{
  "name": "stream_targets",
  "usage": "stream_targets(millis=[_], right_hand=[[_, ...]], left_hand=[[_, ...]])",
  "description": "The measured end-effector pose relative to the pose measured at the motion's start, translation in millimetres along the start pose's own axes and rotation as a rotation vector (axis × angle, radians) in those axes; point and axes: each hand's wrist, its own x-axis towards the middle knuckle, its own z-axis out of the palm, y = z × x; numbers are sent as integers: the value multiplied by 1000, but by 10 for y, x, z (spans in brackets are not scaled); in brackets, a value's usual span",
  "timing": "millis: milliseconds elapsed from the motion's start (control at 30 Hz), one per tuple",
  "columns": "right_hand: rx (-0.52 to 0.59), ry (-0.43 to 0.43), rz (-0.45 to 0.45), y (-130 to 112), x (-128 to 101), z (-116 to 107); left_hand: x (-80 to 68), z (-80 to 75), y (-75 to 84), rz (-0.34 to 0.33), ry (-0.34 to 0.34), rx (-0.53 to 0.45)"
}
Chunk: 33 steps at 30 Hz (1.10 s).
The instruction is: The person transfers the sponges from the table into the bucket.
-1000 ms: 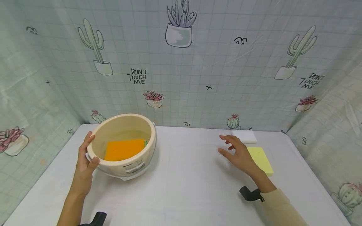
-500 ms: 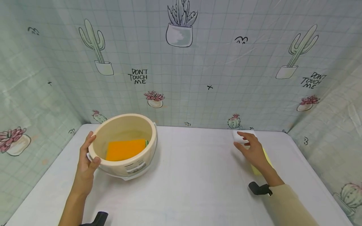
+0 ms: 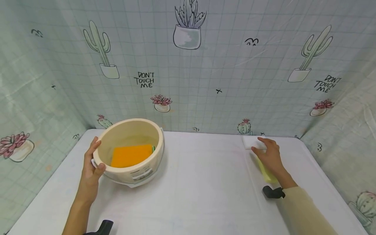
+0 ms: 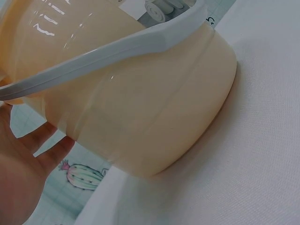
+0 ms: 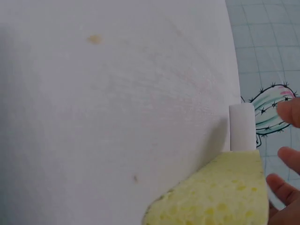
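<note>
A cream bucket (image 3: 154,160) stands on the left of the table, and my left hand (image 3: 89,179) holds it by its left side. Its thumb lies at the front of the rim; its fingertips meet the wall in the left wrist view. Inside lies an orange sponge (image 3: 132,155), with a bit of green showing behind it. My right hand (image 3: 271,159), fingers loosely bent and spread, hovers above a yellow sponge (image 3: 266,173) and a white block (image 3: 249,142). In the right wrist view its fingers (image 5: 282,188) stand apart from the yellow sponge (image 5: 225,192) and white block (image 5: 242,126).
A white cloth covers the table (image 3: 199,186). Printed cactus curtains (image 3: 205,71) rise behind it and on both sides. The bucket's pale handle (image 4: 117,51) hangs down along its outer wall. A dark wrist mount (image 3: 273,192) sits below my right hand.
My right hand has moved right, from left of the yellow sponge to above it and the near part of the white block. The left hand and bucket have stayed in place.
</note>
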Motion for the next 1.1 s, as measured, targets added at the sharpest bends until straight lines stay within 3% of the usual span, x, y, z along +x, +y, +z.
stream_targets(millis=[400, 700, 933, 1100], right_hand=[[-56, -92, 170, 13, 45, -39], [-60, -97, 124, 30, 77, -22], [-125, -147, 128, 9, 88, 11], [-164, -216, 133, 8, 109, 12]], left_hand=[[-3, 16, -24, 5, -21, -15], [-10, 14, -29, 36, -10, -95], [-11, -5, -17, 15, -4, -21], [-5, -12, -15, 13, -14, -22]])
